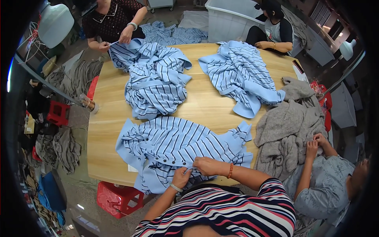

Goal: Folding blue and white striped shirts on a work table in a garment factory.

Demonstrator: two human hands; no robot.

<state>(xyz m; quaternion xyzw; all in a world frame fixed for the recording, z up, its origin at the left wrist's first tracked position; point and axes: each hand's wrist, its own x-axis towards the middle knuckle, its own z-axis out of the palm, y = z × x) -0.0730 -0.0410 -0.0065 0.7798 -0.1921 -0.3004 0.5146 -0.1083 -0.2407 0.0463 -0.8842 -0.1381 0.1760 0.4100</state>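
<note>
A light blue knit cardigan (173, 138) with dark stripes lies spread on the table in front of me. Dark buttons run along its plain blue front band (169, 162). My left hand (180, 177) is closed, pinching the edge of this band. Right beside it, my right hand (207, 165) grips the same edge, fingertips pressed together. The two hands nearly touch, and the fabric right between the fingertips is mostly hidden. The cardigan's lower part hangs toward me over the table's near edge.
Two more striped blue garments (158, 79) (244, 75) lie across the wooden table (203, 110). Grey knitwear (292, 130) is heaped at the right. Three people work around the table. A red stool (118, 199) stands at the near left, a white bin (229, 23) behind.
</note>
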